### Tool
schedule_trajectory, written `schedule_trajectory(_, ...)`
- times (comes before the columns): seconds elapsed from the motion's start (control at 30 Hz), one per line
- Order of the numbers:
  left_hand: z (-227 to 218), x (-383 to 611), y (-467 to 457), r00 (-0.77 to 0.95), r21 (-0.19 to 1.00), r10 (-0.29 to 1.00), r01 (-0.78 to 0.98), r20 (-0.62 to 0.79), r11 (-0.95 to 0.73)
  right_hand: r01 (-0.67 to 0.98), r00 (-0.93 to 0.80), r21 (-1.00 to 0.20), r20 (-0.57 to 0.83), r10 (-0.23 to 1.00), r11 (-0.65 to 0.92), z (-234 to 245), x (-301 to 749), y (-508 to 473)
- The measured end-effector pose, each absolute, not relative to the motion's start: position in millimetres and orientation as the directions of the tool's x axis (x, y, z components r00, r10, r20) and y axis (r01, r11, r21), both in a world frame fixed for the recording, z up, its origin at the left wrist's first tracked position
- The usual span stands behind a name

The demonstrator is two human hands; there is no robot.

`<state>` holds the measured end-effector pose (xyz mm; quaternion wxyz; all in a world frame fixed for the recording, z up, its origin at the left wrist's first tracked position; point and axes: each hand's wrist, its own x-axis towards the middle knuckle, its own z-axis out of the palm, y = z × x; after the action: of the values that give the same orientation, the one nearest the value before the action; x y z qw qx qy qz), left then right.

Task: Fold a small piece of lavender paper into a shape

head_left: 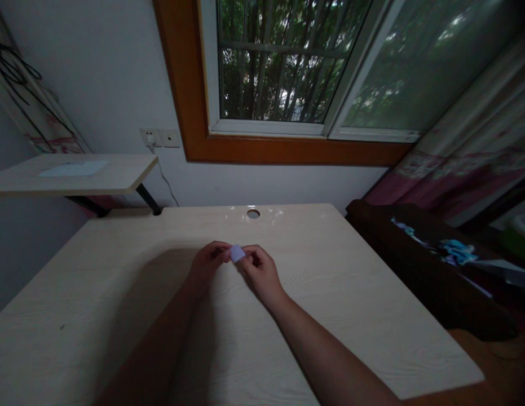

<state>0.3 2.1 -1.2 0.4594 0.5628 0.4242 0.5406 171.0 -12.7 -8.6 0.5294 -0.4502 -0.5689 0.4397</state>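
Note:
Between my two hands is a small, pale purple square that looks like folded paper point(237, 253). My left hand point(208, 263) pinches its left edge with thumb and fingers. On the opposite side, my right hand point(260, 267) grips the right edge, its thumb close to the lower corner. Both hands are just above or resting on the light wood-grain table point(330, 316); I cannot tell whether the paper touches it. The fingertips hide parts of the paper's edges.
A raised shelf point(131, 169) with a pale sheet point(76, 168) on it stands at the back left. A cable hole point(253, 214) is near the table's far edge. Dark furniture point(414, 254) with scattered items sits to the right. A window point(283, 67) is behind.

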Motion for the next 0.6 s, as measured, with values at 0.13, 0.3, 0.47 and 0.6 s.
schedule_trajectory(0.13,3,-1,1,0.008,0.977,0.977,0.003,0.212,-0.212,0.064,-0.030,-0.972,0.225,0.974,0.227,-5,173,-13)
schedule_trajectory(0.3,10,-1,-3,-0.003,0.972,0.973,0.032,0.232,-0.232,0.107,-0.049,-0.946,0.302,0.952,0.305,1,175,-14)
schedule_trajectory(0.47,8,-1,-2,0.040,0.955,0.957,0.069,0.286,-0.288,0.020,-0.071,-0.974,0.226,0.972,0.228,-4,172,-13)
schedule_trajectory(0.6,1,-2,-1,0.105,0.947,0.947,0.069,0.305,-0.313,-0.015,-0.068,-0.979,0.202,0.977,0.202,-9,171,-11)
